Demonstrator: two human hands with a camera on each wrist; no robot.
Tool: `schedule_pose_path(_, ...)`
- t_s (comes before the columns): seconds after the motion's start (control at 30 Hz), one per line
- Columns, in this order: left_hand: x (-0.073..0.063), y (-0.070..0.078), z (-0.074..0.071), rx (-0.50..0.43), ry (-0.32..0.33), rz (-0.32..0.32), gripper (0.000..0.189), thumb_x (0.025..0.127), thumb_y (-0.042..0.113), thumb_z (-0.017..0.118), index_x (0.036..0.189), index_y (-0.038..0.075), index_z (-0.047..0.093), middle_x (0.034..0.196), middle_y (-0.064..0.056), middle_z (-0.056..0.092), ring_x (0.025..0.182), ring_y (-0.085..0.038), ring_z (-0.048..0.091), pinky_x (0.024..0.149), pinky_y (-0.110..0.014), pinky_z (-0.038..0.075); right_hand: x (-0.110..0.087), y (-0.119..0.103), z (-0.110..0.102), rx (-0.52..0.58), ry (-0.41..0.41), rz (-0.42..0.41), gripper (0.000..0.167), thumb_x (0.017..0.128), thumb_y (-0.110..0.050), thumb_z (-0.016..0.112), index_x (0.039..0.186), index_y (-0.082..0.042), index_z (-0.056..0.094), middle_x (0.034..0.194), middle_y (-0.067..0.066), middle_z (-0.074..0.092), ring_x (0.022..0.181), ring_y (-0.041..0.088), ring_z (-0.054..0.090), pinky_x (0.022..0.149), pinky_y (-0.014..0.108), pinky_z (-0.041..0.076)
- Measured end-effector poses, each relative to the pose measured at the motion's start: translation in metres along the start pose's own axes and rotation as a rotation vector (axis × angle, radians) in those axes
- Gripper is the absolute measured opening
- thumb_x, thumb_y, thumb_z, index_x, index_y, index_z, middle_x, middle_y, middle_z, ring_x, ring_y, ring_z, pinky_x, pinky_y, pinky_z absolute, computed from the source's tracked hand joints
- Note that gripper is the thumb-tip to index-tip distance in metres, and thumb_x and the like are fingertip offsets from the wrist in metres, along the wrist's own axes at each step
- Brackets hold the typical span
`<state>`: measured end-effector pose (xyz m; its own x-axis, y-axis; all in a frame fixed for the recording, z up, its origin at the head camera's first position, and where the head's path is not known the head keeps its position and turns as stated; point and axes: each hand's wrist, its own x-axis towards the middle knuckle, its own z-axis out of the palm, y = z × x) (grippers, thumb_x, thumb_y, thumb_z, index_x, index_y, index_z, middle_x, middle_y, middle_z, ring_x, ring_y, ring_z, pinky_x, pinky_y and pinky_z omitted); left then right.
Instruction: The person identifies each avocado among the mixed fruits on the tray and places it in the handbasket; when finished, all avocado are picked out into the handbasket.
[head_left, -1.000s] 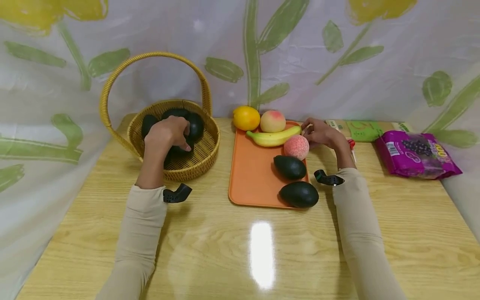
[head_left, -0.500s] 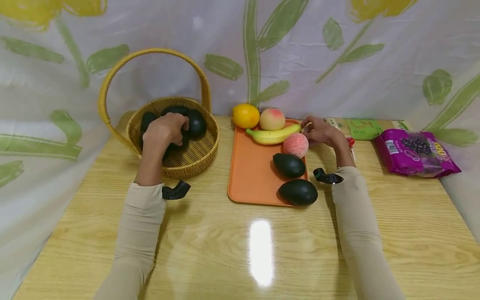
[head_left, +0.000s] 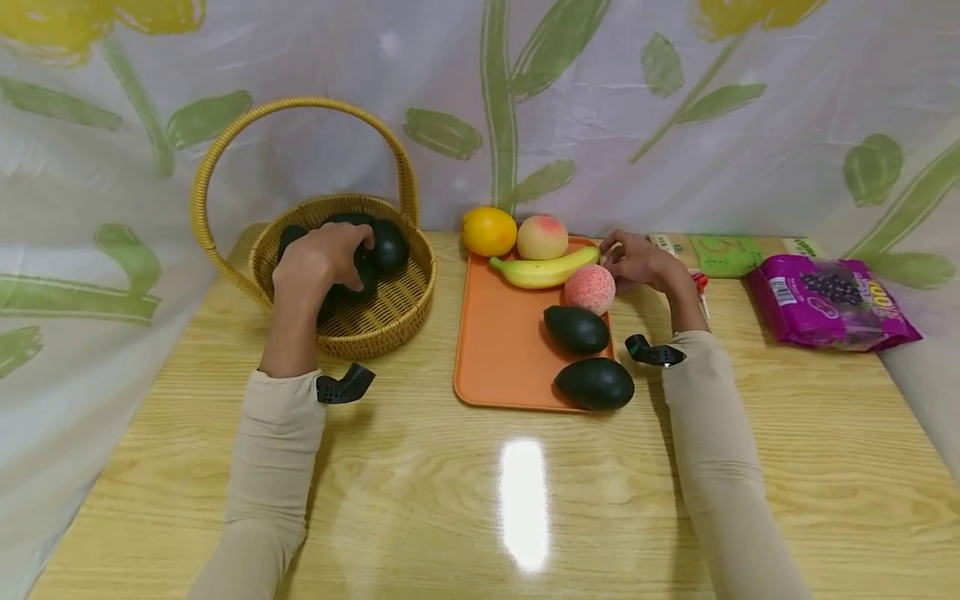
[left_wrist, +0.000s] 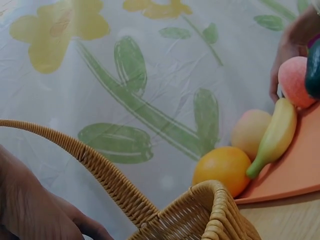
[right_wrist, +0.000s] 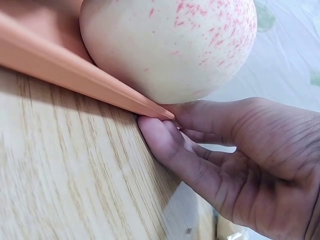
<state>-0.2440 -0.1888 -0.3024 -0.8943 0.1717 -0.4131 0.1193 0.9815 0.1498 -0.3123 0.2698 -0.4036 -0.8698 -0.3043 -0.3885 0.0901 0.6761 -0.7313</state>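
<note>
My left hand point(head_left: 315, 260) reaches down into a wicker basket point(head_left: 390, 333) over several dark green avocados point(head_left: 390, 248). Its thumb and index finger curve over the avocados, but the other fingertips are hidden, so a firm hold cannot be made out. The left wrist view shows only part of that hand point(left_wrist: 35, 205) behind the basket's handle. My right hand point(right_wrist: 225, 155) pinches the rim of an orange tray point(right_wrist: 95, 82) at its right side, close under a pinkish peach point(right_wrist: 170, 45). In the head view the right hand point(head_left: 637, 260) is beside the banana point(head_left: 546, 271).
The tray also carries a speckled peach point(head_left: 590, 289) and two avocados along its right side. An orange-yellow fruit point(head_left: 489, 232) and another peach point(head_left: 542, 238) sit at its back. Farther right lie a lollipop point(head_left: 701, 287), a green-and-brown packet point(head_left: 735, 255) and a purple bag point(head_left: 832, 304).
The left hand has shifted slightly left inside the basket, and more of the avocado by its thumb shows. The right hand has stayed at the tray's edge.
</note>
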Motion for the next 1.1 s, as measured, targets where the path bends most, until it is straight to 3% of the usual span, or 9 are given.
schedule_pose_path(0.17, -0.001, 0.003, -0.002, 0.003, 0.021, 0.029, 0.07, 0.093, 0.013, 0.08, 0.153, 0.007, 0.045, 0.156, -0.028, 0.045, 0.139, -0.049, 0.047, 0.105, -0.064, 0.049, 0.0, -0.001, 0.001, -0.002, 0.002, 0.0, 0.046, 0.102, -0.004, 0.057, 0.144, 0.002, 0.038, 0.127, 0.022, 0.053, 0.095, 0.019, 0.061, 0.074, 0.024, 0.059)
schedule_pose_path(0.3, -0.004, 0.009, -0.004, 0.014, 0.072, 0.107, 0.065, 0.095, 0.015, 0.078, 0.151, 0.002, 0.047, 0.153, -0.03, 0.047, 0.14, -0.05, 0.046, 0.11, -0.064, 0.046, 0.001, 0.0, 0.002, -0.002, -0.003, 0.004, 0.047, 0.102, -0.005, 0.058, 0.144, 0.002, 0.038, 0.129, 0.023, 0.052, 0.096, 0.019, 0.061, 0.075, 0.025, 0.06)
schedule_pose_path(0.47, -0.009, 0.028, -0.004, -0.024, 0.205, 0.232, 0.052, 0.098, 0.017, 0.074, 0.143, -0.001, 0.054, 0.147, -0.028, 0.054, 0.134, -0.047, 0.052, 0.11, -0.059, 0.048, 0.001, 0.001, 0.0, -0.009, -0.002, 0.011, 0.047, 0.102, -0.005, 0.058, 0.144, 0.002, 0.038, 0.129, 0.023, 0.052, 0.095, 0.019, 0.062, 0.074, 0.024, 0.059)
schedule_pose_path(0.6, -0.013, 0.046, 0.0, -0.07, 0.329, 0.349, 0.041, 0.1, 0.018, 0.072, 0.135, 0.001, 0.06, 0.136, -0.022, 0.061, 0.117, -0.04, 0.061, 0.102, -0.053, 0.053, 0.003, 0.003, -0.001, 0.001, -0.003, 0.025, 0.047, 0.102, -0.005, 0.058, 0.144, 0.002, 0.037, 0.125, 0.02, 0.053, 0.092, 0.017, 0.062, 0.073, 0.024, 0.06)
schedule_pose_path(0.73, -0.013, 0.067, 0.005, -0.086, 0.392, 0.461, 0.039, 0.101, 0.021, 0.07, 0.135, 0.003, 0.061, 0.132, -0.019, 0.062, 0.107, -0.034, 0.064, 0.096, -0.046, 0.057, 0.005, 0.004, -0.002, 0.002, 0.0, 0.025, 0.047, 0.102, -0.004, 0.057, 0.143, 0.003, 0.037, 0.122, 0.02, 0.054, 0.09, 0.017, 0.062, 0.073, 0.025, 0.06)
schedule_pose_path(0.9, -0.008, 0.091, 0.017, -0.104, 0.389, 0.624, 0.038, 0.101, 0.02, 0.071, 0.134, 0.003, 0.062, 0.131, -0.017, 0.065, 0.104, -0.031, 0.066, 0.096, -0.043, 0.058, 0.006, 0.004, 0.0, 0.003, -0.006, 0.018, 0.047, 0.102, -0.004, 0.057, 0.144, 0.003, 0.037, 0.122, 0.02, 0.054, 0.091, 0.017, 0.062, 0.075, 0.026, 0.06)
schedule_pose_path(1.0, -0.001, 0.106, 0.025, -0.126, 0.341, 0.728, 0.035, 0.1, 0.02, 0.072, 0.13, 0.002, 0.064, 0.129, -0.016, 0.067, 0.108, -0.03, 0.065, 0.099, -0.042, 0.055, 0.006, 0.005, 0.001, 0.011, -0.004, 0.018, 0.048, 0.102, -0.005, 0.058, 0.145, 0.002, 0.037, 0.123, 0.019, 0.054, 0.091, 0.017, 0.062, 0.076, 0.026, 0.06)
schedule_pose_path(1.1, 0.004, 0.12, 0.032, -0.128, 0.267, 0.78, 0.038, 0.101, 0.021, 0.071, 0.133, 0.002, 0.064, 0.131, -0.016, 0.067, 0.117, -0.03, 0.064, 0.106, -0.041, 0.053, 0.005, 0.004, 0.0, 0.013, 0.001, 0.015, 0.048, 0.102, -0.005, 0.058, 0.145, 0.002, 0.037, 0.123, 0.02, 0.054, 0.091, 0.017, 0.062, 0.076, 0.026, 0.06)
